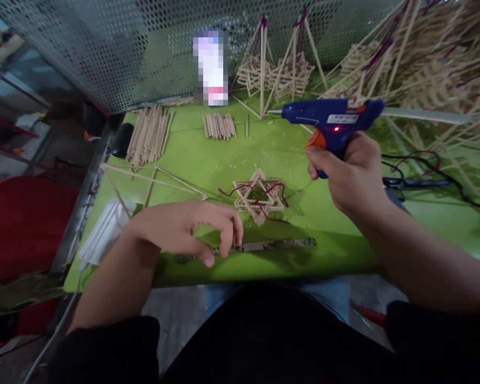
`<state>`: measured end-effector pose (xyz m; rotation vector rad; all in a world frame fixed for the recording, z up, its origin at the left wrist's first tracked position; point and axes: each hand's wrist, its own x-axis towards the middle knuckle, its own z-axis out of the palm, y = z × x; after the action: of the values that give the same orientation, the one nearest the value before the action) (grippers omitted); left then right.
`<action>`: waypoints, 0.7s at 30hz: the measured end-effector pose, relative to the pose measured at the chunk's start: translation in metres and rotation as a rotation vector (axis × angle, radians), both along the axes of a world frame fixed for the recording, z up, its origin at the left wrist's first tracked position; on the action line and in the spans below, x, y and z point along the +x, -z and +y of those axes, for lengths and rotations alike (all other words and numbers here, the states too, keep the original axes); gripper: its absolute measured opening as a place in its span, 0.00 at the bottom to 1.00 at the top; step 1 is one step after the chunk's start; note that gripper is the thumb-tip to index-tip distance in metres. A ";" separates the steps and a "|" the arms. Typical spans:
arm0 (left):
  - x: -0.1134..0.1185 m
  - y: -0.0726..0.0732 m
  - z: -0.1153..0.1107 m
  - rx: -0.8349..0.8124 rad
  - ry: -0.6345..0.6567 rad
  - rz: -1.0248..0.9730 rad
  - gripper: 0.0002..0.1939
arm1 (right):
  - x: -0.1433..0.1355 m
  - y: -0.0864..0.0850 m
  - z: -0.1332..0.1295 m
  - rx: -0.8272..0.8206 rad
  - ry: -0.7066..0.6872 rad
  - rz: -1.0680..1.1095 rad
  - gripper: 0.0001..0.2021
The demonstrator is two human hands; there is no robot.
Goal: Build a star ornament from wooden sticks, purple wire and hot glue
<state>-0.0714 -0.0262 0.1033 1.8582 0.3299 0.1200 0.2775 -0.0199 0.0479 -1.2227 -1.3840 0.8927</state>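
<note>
My right hand (352, 165) is wrapped round the handle of a blue glue gun (324, 114), its nozzle pointing left and a red light lit on its side. A glue stick (428, 114) sticks out of the back. My left hand (208, 229) hangs over the front of the green table with bent, parted fingers and nothing between them. Just beyond it lies a star-shaped frame of wooden sticks (246, 205) with purple threads on it. Under the left fingertips is a flat patterned strip (280, 245).
Long sticks (148, 136) and short sticks (218, 127) lie at the back of the green table (184, 160). A white power strip (106, 229) is at left. Stick structures (292, 74) stand along the perforated panel (160, 53). A black cable (456, 186) runs at right.
</note>
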 end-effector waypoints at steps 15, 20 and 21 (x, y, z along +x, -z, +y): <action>-0.002 0.016 -0.018 -0.032 -0.683 -0.241 0.13 | 0.000 0.000 -0.003 -0.096 -0.025 -0.076 0.17; -0.010 0.028 -0.015 0.304 -1.093 -0.087 0.09 | 0.008 0.002 -0.003 -0.172 -0.008 -0.129 0.21; -0.011 0.031 -0.013 0.339 -1.144 -0.080 0.10 | 0.010 0.002 -0.003 -0.195 -0.005 -0.133 0.21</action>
<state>-0.0827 -0.0397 0.0727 1.7587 1.3458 1.0707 0.2876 -0.0226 0.0454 -1.4485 -1.4308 0.9827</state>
